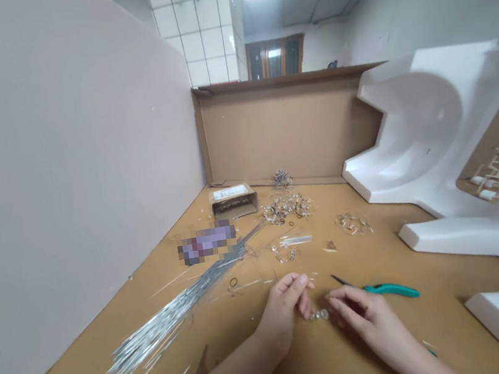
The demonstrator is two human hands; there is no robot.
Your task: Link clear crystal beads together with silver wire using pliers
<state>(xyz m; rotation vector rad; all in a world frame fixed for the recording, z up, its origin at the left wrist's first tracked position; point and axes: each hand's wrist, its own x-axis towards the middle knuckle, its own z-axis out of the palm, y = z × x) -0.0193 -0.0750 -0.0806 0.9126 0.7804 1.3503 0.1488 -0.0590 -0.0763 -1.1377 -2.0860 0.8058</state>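
Note:
Below the fingers of my left hand [282,308] hangs a short string of clear beads [319,314]; those fingers are closed on its upper end. My right hand [361,314] is just to the right, apart from the left, with thumb and forefinger pinched together. Whatever is between them is too small to make out. Pliers with teal handles [394,290] lie on the table, partly hidden behind my right hand, their dark jaws pointing left. Beyond my hands rest a curved strand of clear beads [284,253] and a few thin, clear sticks [297,240].
A bundle of silvery wires [169,311] stretches along the left. Farther back are a small open cardboard box [233,202], a blurred purple item [206,243], and a pile of bead pieces [287,207]. More beaded pieces [353,223] lie right. White foam blocks [454,237] line the right side.

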